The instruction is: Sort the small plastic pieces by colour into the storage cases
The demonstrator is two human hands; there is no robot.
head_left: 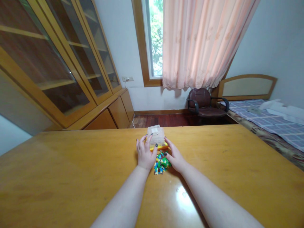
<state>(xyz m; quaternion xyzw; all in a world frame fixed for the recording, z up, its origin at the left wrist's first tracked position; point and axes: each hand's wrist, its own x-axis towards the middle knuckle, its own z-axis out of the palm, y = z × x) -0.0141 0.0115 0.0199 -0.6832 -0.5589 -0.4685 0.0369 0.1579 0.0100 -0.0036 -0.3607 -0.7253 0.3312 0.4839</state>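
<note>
A clear plastic box (156, 136) with a white label stands on the table, with a yellow edge (159, 148) showing along its bottom front. My left hand (146, 154) grips the left side of the box, its fingers bent over the side and the thumb at the front. On the other side, my right hand (175, 155) has its fingertips against the right edge of the box, and its thumb is close to the small bricks. A pile of tiny coloured bricks (161, 164), green, blue, yellow, white and brown, lies between my wrists in front of the box.
The wide wooden table (71, 177) spreads to both sides. Behind it are a glass-door cabinet (71, 47), a curtained window (201, 41), a dark red office chair (204, 103) and a bed (268, 117) at the right.
</note>
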